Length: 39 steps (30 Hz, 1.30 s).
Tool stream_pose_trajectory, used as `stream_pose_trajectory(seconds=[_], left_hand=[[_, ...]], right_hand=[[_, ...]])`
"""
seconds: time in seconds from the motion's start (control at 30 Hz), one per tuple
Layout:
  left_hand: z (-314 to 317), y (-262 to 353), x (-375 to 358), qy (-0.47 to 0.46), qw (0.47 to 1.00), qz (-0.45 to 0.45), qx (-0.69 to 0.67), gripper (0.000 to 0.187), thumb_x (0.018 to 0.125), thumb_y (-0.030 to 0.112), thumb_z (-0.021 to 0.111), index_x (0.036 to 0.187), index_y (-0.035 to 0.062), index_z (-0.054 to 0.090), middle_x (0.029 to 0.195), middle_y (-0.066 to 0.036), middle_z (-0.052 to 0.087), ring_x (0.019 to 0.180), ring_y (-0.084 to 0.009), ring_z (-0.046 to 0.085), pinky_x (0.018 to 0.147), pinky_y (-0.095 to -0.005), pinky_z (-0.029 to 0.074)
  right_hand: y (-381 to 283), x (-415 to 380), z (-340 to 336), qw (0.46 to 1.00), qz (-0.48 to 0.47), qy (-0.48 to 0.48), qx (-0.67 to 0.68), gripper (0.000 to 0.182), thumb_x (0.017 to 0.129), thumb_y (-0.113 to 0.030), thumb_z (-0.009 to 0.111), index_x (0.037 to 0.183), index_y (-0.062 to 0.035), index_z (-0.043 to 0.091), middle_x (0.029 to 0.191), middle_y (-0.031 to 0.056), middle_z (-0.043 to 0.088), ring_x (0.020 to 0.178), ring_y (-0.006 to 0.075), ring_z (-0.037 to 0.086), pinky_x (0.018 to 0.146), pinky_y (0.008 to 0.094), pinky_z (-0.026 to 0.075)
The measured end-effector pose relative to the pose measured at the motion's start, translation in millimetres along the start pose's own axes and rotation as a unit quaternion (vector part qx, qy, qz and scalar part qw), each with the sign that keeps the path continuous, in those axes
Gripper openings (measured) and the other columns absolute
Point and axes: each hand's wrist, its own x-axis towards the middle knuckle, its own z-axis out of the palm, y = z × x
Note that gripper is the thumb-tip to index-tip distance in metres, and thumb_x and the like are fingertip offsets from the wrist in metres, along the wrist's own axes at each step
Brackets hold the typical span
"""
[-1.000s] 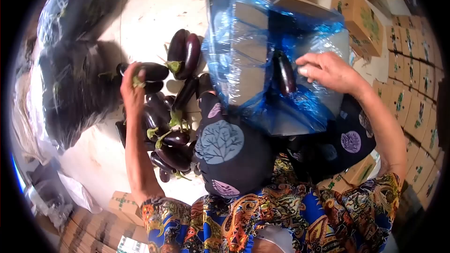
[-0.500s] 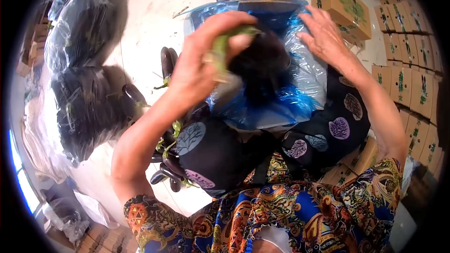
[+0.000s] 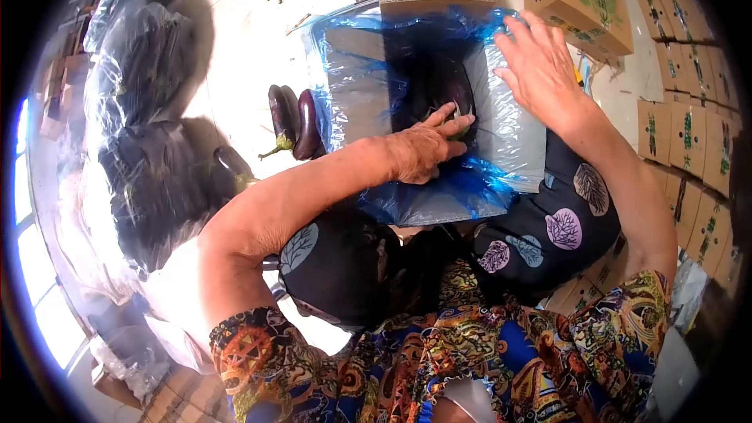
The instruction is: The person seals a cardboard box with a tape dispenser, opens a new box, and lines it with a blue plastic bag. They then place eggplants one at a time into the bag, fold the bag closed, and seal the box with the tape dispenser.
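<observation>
An open box lined with blue plastic (image 3: 509, 133) stands between the knees. Inside it, my left hand (image 3: 429, 145) is closed round the green cap end of a dark eggplant (image 3: 458, 86), its fingers pointing right. Much of the box's inside is in deep shadow. My right hand (image 3: 540, 66) rests with spread fingers on the liner at the far right edge. Left of the box, several dark purple eggplants (image 3: 307, 121) lie together on the floor.
Plastic bags full of eggplants (image 3: 153, 188) line the left side. One eggplant (image 3: 229, 166) lies beside them. A closed carton (image 3: 580, 0) stands at the back right, and stacked cartons (image 3: 689, 133) fill the far right.
My left hand has moved down and right into the box with the eggplant, from above its left side. My right hand stays near the right edge. The view has shifted slightly.
</observation>
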Motion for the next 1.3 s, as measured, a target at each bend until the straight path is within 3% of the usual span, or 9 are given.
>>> stream_pose_trajectory(seconds=[0.1,0.17,0.3,0.5,0.57,0.63,0.7,1.0,1.3], left_hand=[[-80,13,-12,-0.099,0.932,-0.105,-0.333,0.048,0.086,0.015,0.068,0.130,0.0012,0.056,0.130,-0.021,0.058,0.127,-0.0368,0.051,0.105,-0.0442,0.044],[-107,11,-50,0.092,0.892,-0.118,-0.427,0.042,0.091,0.020,0.065,0.129,0.0020,0.058,0.115,-0.018,0.067,0.108,-0.0277,0.063,0.096,-0.0368,0.049],[-98,0,-144,0.458,0.720,-0.317,-0.415,0.031,0.095,0.019,0.060,0.121,0.0013,0.064,0.107,-0.010,0.069,0.099,-0.0166,0.065,0.090,-0.0307,0.050],[30,-43,-259,0.602,0.473,-0.486,-0.422,0.027,0.095,0.013,0.058,0.117,-0.0017,0.063,0.100,-0.011,0.068,0.091,-0.0195,0.066,0.087,-0.0322,0.053],[61,-40,-265,0.587,0.491,-0.528,-0.369,0.029,0.093,0.011,0.059,0.119,-0.0016,0.062,0.103,-0.013,0.069,0.091,-0.0200,0.067,0.087,-0.0318,0.053],[76,-40,-256,0.452,0.657,-0.596,-0.098,0.030,0.090,0.009,0.061,0.119,0.0000,0.061,0.108,-0.015,0.067,0.089,-0.0239,0.068,0.083,-0.0328,0.053],[78,-46,-229,0.407,0.718,-0.564,0.044,0.035,0.084,0.009,0.066,0.118,0.0017,0.060,0.110,-0.017,0.062,0.095,-0.0364,0.063,0.083,-0.0442,0.051],[142,-105,-209,0.271,0.625,-0.731,-0.036,0.082,0.073,0.017,0.074,0.144,0.0033,0.034,0.100,-0.019,0.061,0.092,-0.0375,0.059,0.078,-0.0468,0.045],[52,-16,-214,0.422,0.689,-0.543,0.230,0.075,0.065,0.008,0.071,0.137,0.0180,0.052,0.110,-0.013,0.059,0.090,-0.0272,0.058,0.077,-0.0385,0.042]], right_hand=[[-17,-2,-6,0.994,-0.067,-0.020,0.079,0.018,0.084,-0.019,0.067,0.093,-0.0038,0.062,0.090,0.0103,0.061,0.101,0.0315,0.055,0.089,0.0469,0.042],[-29,-3,-13,0.971,-0.083,-0.141,0.174,0.018,0.084,-0.019,0.067,0.093,-0.0036,0.061,0.090,0.0120,0.061,0.097,0.0329,0.055,0.088,0.0467,0.044],[-30,5,22,0.958,-0.163,-0.181,0.150,0.023,0.082,-0.014,0.068,0.099,-0.0026,0.058,0.101,0.0139,0.057,0.103,0.0339,0.053,0.087,0.0444,0.044],[-55,18,76,0.944,-0.229,-0.229,0.063,0.067,0.087,-0.034,0.066,0.143,-0.0082,0.040,0.151,0.0202,0.032,0.140,0.0384,0.028,0.109,0.0522,0.030],[-50,20,71,0.937,-0.233,-0.254,0.055,0.069,0.086,-0.033,0.067,0.144,-0.0090,0.039,0.152,0.0200,0.030,0.141,0.0383,0.026,0.108,0.0524,0.030],[-62,16,63,0.936,-0.194,-0.292,0.016,0.070,0.084,-0.025,0.069,0.144,-0.0088,0.039,0.153,0.0198,0.028,0.141,0.0387,0.027,0.108,0.0510,0.030],[-73,16,55,0.947,-0.193,-0.252,0.037,0.065,0.080,-0.018,0.070,0.138,-0.0067,0.044,0.149,0.0192,0.034,0.138,0.0385,0.031,0.105,0.0502,0.032],[-75,31,50,0.937,-0.242,-0.214,0.132,0.048,0.069,-0.009,0.076,0.113,-0.0046,0.057,0.118,0.0140,0.053,0.118,0.0330,0.046,0.088,0.0446,0.036],[-79,36,40,0.939,-0.207,-0.253,0.110,0.050,0.073,-0.009,0.076,0.119,-0.0066,0.057,0.125,0.0156,0.052,0.123,0.0334,0.046,0.095,0.0459,0.037]])
